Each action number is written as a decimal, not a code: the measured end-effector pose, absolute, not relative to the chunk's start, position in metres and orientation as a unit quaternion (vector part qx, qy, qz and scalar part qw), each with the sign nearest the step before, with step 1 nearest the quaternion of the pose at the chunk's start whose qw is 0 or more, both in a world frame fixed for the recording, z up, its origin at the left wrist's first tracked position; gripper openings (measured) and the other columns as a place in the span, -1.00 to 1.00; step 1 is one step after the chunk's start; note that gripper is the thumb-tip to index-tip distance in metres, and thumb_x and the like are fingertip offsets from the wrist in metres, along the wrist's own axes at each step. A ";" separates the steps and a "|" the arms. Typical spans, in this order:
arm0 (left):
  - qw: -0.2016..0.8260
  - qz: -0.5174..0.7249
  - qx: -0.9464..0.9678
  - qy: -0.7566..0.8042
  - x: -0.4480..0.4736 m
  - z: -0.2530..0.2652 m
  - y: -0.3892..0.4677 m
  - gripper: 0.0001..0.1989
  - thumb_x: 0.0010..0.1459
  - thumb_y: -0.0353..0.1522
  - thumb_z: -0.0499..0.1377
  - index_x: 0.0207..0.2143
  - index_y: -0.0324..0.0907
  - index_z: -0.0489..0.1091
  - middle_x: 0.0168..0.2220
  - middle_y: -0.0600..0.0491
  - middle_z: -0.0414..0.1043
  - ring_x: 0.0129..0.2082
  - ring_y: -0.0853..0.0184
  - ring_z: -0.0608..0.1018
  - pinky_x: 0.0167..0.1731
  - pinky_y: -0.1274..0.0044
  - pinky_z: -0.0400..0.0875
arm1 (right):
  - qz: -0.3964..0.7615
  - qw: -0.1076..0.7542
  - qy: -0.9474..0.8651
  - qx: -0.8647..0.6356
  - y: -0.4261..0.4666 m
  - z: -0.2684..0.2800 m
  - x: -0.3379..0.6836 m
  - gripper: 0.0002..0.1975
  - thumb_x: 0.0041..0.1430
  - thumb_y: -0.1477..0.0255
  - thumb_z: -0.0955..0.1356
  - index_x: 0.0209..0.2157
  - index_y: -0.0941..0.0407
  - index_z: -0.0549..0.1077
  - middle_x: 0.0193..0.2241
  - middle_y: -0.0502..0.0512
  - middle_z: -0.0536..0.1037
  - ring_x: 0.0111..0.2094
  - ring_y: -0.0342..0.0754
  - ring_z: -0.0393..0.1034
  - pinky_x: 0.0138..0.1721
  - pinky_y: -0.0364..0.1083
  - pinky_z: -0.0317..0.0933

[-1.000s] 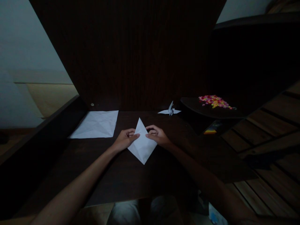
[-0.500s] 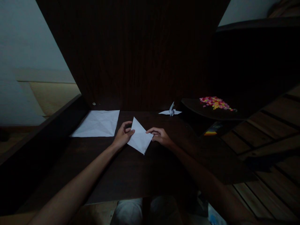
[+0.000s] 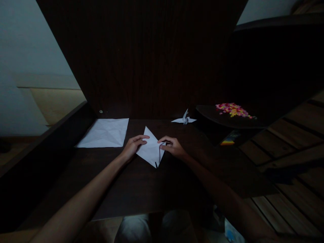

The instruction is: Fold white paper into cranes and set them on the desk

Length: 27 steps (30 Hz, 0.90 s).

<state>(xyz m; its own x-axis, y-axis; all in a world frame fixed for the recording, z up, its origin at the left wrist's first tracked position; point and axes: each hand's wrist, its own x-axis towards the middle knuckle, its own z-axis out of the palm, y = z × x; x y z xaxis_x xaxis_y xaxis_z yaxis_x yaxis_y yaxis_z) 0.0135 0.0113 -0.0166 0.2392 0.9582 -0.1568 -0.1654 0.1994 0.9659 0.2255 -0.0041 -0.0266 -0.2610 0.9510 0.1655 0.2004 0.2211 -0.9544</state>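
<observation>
A white sheet of folded paper [image 3: 150, 148], diamond-shaped with one point toward the far side, lies on the dark desk between my hands. My left hand [image 3: 133, 145] holds its left side, with fingertips and thumb on the upper face. At the right corner my right hand [image 3: 173, 147] pinches the top layer between thumb and fingers. That layer is lifted, so a dark gap shows at the near tip. Beyond my right hand stands a folded paper crane [image 3: 185, 120].
Flat creased white sheets [image 3: 105, 133] lie on the desk at the left, beside a raised side board [image 3: 45, 148]. A dark panel [image 3: 152, 60] rises at the back. Small pink, red and yellow pieces [image 3: 234, 110] are heaped on a rounded shelf [image 3: 212, 116] at the right.
My right hand has lifted the top layer at the right corner, opening a gap at the near tip. My left fingers have come over onto the paper's upper face.
</observation>
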 end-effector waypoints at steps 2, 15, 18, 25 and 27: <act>0.643 0.438 0.457 0.431 0.013 -0.016 0.011 -0.70 -0.22 -0.42 0.25 -0.31 -0.25 0.51 -0.49 0.07 0.49 -0.47 0.34 0.47 -0.44 0.56 0.26 | 0.451 0.423 -0.652 -0.438 -0.004 -0.025 0.225 -0.80 -0.09 0.36 0.40 -0.37 0.14 0.49 -0.35 0.05 0.48 -0.36 -0.10 0.33 -0.44 -0.18 0.15; 0.714 0.430 0.442 0.331 0.014 -0.016 0.010 -0.55 -0.29 -0.48 0.04 -0.27 -0.35 0.50 -0.31 -0.09 0.53 -0.31 0.21 0.50 -0.30 0.48 0.31 | 0.451 0.476 -0.602 -0.456 0.002 -0.026 0.225 -0.87 -0.11 0.44 0.34 -0.44 0.13 0.49 -0.43 0.01 0.49 -0.32 -0.05 0.34 -0.28 -0.11 0.18; 0.711 0.419 0.461 0.326 0.014 -0.017 0.008 -0.53 -0.28 -0.52 0.08 -0.21 -0.33 0.48 -0.28 -0.08 0.53 -0.24 0.20 0.50 -0.23 0.47 0.30 | 0.453 0.483 -0.601 -0.448 0.004 -0.029 0.226 -0.82 -0.16 0.49 0.33 -0.41 0.12 0.49 -0.39 0.03 0.50 -0.30 -0.05 0.35 -0.24 -0.09 0.18; 0.693 0.375 0.524 0.324 0.013 -0.013 0.002 -0.50 -0.19 -0.52 0.20 -0.08 -0.23 0.43 -0.22 -0.03 0.53 -0.15 0.20 0.50 -0.10 0.42 0.28 | 0.473 0.469 -0.609 -0.430 0.004 -0.035 0.228 -0.73 -0.24 0.44 0.44 -0.37 0.15 0.48 -0.41 0.03 0.50 -0.37 -0.07 0.37 -0.32 -0.11 0.19; 0.699 0.372 0.527 0.309 0.014 -0.011 0.002 -0.50 -0.19 -0.53 0.19 -0.08 -0.23 0.44 -0.21 -0.05 0.53 -0.12 0.18 0.50 -0.08 0.40 0.28 | 0.465 0.466 -0.617 -0.432 0.004 -0.035 0.229 -0.73 -0.24 0.45 0.45 -0.37 0.15 0.48 -0.40 0.02 0.51 -0.36 -0.08 0.37 -0.29 -0.11 0.20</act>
<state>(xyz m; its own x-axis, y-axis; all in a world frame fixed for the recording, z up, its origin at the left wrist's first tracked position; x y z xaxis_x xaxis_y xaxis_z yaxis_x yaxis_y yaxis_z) 0.0136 0.0016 -0.0113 0.5328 0.8453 -0.0403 -0.1940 0.1683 0.9665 0.2288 0.0044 -0.0347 -0.1935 0.9658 0.1726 0.0997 0.1944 -0.9758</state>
